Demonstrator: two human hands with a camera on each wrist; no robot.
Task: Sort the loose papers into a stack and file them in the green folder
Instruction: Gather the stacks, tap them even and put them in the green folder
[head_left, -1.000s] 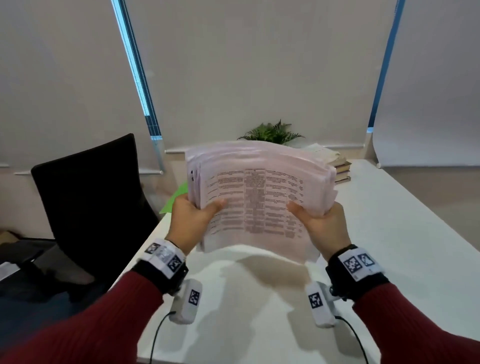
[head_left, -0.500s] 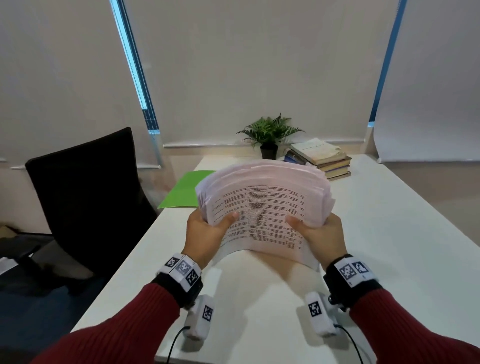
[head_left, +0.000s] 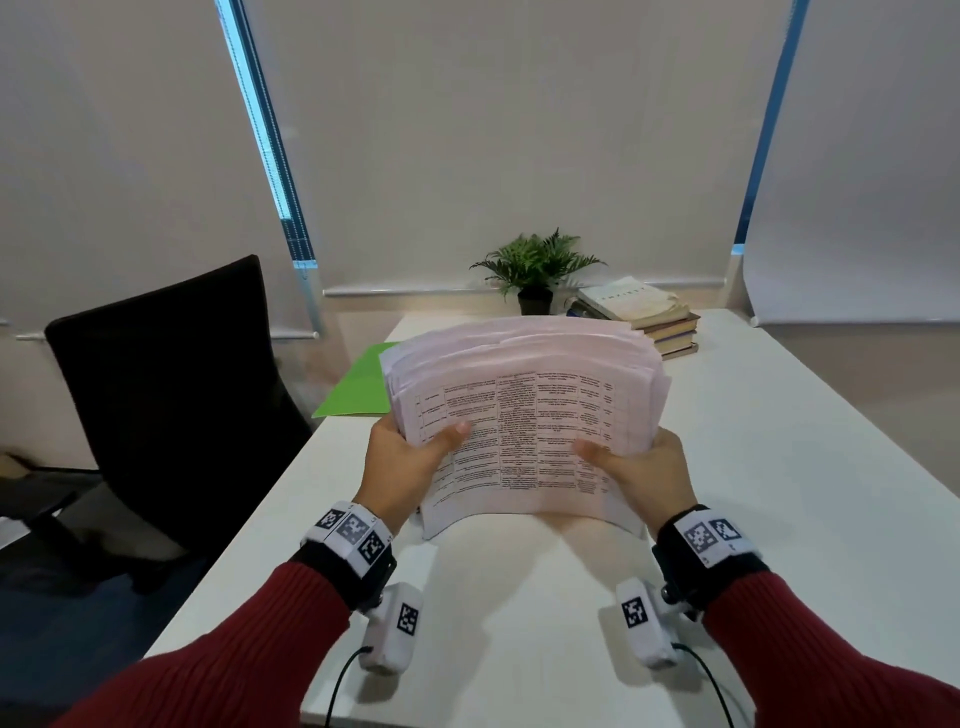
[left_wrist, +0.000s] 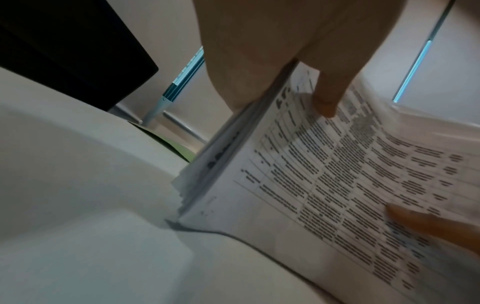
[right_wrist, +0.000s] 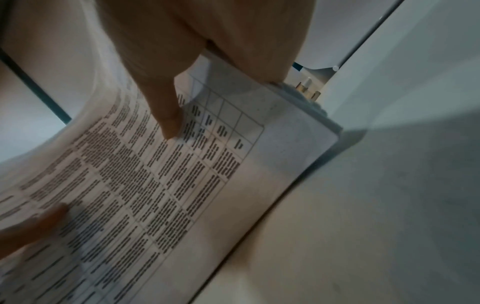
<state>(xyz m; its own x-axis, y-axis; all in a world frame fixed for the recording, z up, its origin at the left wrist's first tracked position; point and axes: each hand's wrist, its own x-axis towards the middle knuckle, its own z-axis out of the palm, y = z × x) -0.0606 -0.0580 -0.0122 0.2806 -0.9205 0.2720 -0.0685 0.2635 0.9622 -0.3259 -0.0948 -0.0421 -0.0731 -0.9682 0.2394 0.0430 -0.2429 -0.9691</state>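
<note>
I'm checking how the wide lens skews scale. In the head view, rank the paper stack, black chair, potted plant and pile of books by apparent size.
1. Black chair
2. Paper stack, though nearness inflates it
3. Potted plant and pile of books: too alike to rank

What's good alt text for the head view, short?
Both hands, left hand and right hand, hold a thick stack of papers on edge on a white table. A green folder, potted plant and books lie beyond.
</note>
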